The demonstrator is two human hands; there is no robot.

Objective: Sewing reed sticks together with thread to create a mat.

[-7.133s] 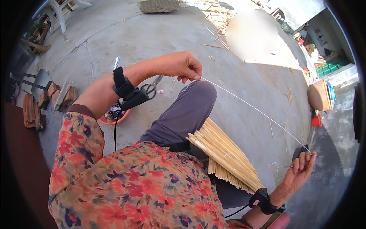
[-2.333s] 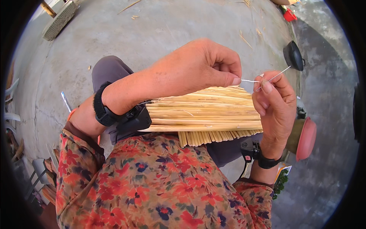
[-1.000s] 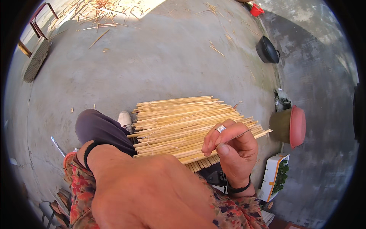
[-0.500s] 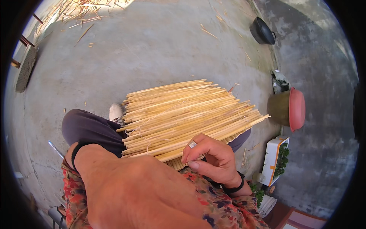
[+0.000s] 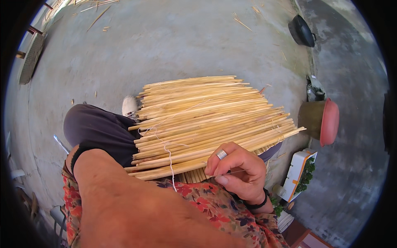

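A mat of straw-coloured stalks (image 5: pixel 206 111) lies across my lap, its stalks side by side. White thread (image 5: pixel 168 153) loops loosely over its left part and runs down toward my left hand. My right hand (image 5: pixel 240 169) is at the mat's near edge, thumb and forefinger pinched on a thin, needle-like piece (image 5: pixel 237 170); a ring is on one finger. My left hand (image 5: pixel 157 215) looms large and close at the bottom, apart from the mat; its fingers are out of sight, so what it holds cannot be seen.
On the right by the wall stand a black basin (image 5: pixel 301 31), an olive tub with a red basin (image 5: pixel 330 122) against it, and a white box (image 5: pixel 298 171) of green plants. Loose stalks (image 5: pixel 242 22) lie on the concrete floor. My bent knee (image 5: pixel 93 128) is left of the mat.
My left hand has come lower and closer to the view, baring the mat's near edge. The thread now hangs straighter down from the mat. My right hand keeps its pinch.
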